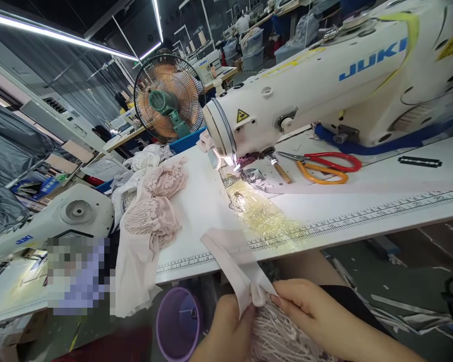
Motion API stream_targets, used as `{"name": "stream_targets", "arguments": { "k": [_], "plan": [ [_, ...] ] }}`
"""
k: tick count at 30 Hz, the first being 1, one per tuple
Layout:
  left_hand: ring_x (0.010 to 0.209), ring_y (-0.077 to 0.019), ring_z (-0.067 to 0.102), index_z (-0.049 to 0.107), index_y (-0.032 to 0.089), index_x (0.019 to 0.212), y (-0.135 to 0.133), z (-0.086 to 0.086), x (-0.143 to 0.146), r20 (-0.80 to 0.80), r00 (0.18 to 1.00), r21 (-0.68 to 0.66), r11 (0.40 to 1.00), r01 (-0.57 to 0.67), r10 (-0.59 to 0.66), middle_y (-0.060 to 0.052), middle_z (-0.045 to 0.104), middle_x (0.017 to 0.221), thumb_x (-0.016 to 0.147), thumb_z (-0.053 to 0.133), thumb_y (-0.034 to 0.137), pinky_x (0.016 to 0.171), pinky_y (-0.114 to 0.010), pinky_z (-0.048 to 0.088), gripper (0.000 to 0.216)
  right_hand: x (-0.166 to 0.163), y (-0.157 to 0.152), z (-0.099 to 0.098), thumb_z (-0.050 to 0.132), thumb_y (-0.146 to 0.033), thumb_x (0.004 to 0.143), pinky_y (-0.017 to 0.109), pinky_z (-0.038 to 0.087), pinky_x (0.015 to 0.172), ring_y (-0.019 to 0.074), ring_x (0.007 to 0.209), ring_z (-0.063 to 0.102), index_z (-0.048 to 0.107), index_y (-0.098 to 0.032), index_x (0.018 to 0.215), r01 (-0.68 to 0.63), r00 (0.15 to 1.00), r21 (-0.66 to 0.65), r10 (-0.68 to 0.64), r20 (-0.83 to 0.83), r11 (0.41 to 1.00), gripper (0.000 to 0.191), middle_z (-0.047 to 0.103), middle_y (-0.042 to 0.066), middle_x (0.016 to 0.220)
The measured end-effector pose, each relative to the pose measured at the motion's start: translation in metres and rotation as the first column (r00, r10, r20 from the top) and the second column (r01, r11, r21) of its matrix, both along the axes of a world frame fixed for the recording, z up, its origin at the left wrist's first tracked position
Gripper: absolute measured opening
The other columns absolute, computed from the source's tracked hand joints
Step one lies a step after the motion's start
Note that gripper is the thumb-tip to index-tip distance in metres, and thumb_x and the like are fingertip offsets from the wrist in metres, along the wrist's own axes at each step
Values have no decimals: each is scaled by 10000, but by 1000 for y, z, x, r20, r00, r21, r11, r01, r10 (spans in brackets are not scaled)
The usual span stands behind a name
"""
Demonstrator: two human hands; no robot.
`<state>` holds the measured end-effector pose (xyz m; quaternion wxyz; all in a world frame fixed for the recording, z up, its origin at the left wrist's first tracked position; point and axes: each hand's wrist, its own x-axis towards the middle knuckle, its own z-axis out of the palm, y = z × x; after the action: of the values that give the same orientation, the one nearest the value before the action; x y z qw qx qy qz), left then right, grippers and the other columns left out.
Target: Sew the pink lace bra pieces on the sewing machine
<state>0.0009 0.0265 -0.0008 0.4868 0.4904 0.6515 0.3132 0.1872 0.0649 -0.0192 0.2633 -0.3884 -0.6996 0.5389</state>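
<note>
Work in hand: a pale pink lace garment piece [283,334], held below the front edge of the bench [196,193], off the work surface. Its plain fabric strip [226,254] reaches up over that edge, lying across the printed ruler scale [309,230].

Left hand [228,324]: fingers pinching the plain fabric near the top of the lace. Right hand [300,304]: fingers gripping the same fold from the other side, close to the left. Neither hand is free.

Progress, in my judgement: partial. The lace and the plain fabric meet between the hands, but whether they are stitched there or merely held together I cannot tell; the fingers cover the place. The strip's far end lies loose. No part of the held piece is under the needle of the Juki sewing machine [309,95], whose lamp is lit, so I find no stitching under way.

At the bench's left end lie pale pink lace bras [153,213] with shaped cups, their plain fabric hanging past the left front corner. The cups appear assembled; I cannot establish whether those pieces are finished.

Scissors [322,176] with red and orange handles rest towards the rear edge, beside the machine, out of the hands. No trimming is in progress.
</note>
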Motion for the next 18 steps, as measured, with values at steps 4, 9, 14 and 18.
{"name": "stream_targets", "arguments": {
  "k": [4, 9, 14, 18],
  "plan": [
    [911, -268, 612, 703, 93, 922, 8, 0, 6, 72, 997, 20, 1000, 8, -10, -119, 703, 929, 741, 615, 548, 843, -325, 475, 498, 12, 10, 6, 438, -409, 891, 305, 466, 794, 238, 855, 616, 688, -175, 835, 89, 978, -56, -98, -185, 994, 347, 682, 53, 856],
    [975, -293, 605, 678, 69, 982, 11, -8, 10, 332, 938, -117, 991, -68, 103, -146, 692, 986, 649, 704, 568, 883, -363, 448, 601, 19, 11, 5, 472, -463, 873, 343, 488, 821, 272, 894, 630, 715, -202, 975, 180, 962, -69, -191, -193, 981, 370, 707, 64, 925],
    [910, -299, 637, 660, 67, 1003, 26, -2, 13, 644, 729, -225, 968, -112, 234, -150, 699, 898, 603, 782, 426, 886, -428, 442, 551, 27, 2, -12, 494, -685, 765, 365, 493, 861, 294, 1051, 586, 593, -218, 1164, 217, 913, -301, -302, -273, 929, 622, 671, 95, 1013],
    [918, -321, 635, 666, 47, 896, 43, 8, 19, 776, 570, -355, 934, 39, 271, -158, 692, 808, 560, 776, 278, 889, -447, 438, 422, 26, -15, -18, 428, -719, 777, 430, 515, 789, 289, 969, 617, 564, -217, 1180, -10, 950, -207, -55, -307, 978, 658, 660, 107, 1014]
  ]
}}
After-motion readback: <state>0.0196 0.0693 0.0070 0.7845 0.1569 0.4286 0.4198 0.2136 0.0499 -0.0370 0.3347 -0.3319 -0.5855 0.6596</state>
